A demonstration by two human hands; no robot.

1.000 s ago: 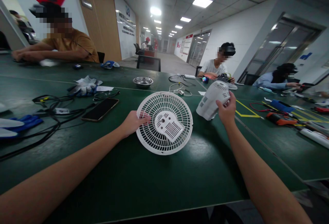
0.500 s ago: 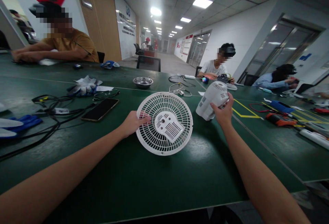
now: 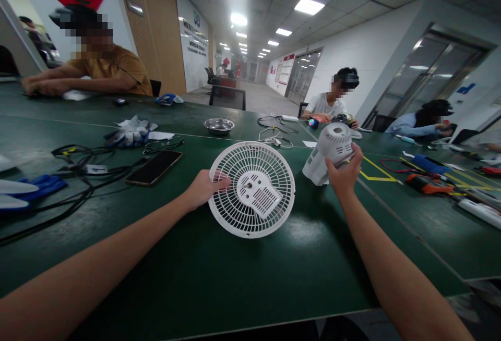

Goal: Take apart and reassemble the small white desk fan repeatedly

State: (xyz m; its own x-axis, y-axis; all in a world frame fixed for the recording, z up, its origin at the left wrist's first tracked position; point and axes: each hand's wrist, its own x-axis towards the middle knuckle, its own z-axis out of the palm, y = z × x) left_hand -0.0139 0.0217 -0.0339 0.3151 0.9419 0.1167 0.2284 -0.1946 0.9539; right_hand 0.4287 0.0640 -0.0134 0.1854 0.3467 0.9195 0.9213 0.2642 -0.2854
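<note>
A round white fan grille point(image 3: 227, 210) with a slotted centre plate is tilted up over the green table point(image 3: 188, 273). My left hand point(image 3: 203, 189) grips its left rim, thumb on the near face and the other fingers hidden behind. To the right, my right hand point(image 3: 344, 171) is closed around a white plastic fan housing point(image 3: 326, 150) with vent slots and a rounded top. The housing leans slightly, its lower end close to the table; whether it touches is unclear. A gap separates the housing from the grille.
Left of the grille lie a phone point(image 3: 154, 168), black cables point(image 3: 84, 187) and work gloves point(image 3: 131, 131). Behind it are a metal bowl point(image 3: 219, 125) and a white cord point(image 3: 276, 140). An orange multimeter point(image 3: 426, 183) lies right. Several people sit around the table.
The housing in my right hand has shifted slightly right and tipped, so more of its round top shows. The grille stays almost still in my left hand; the view moved slightly.
</note>
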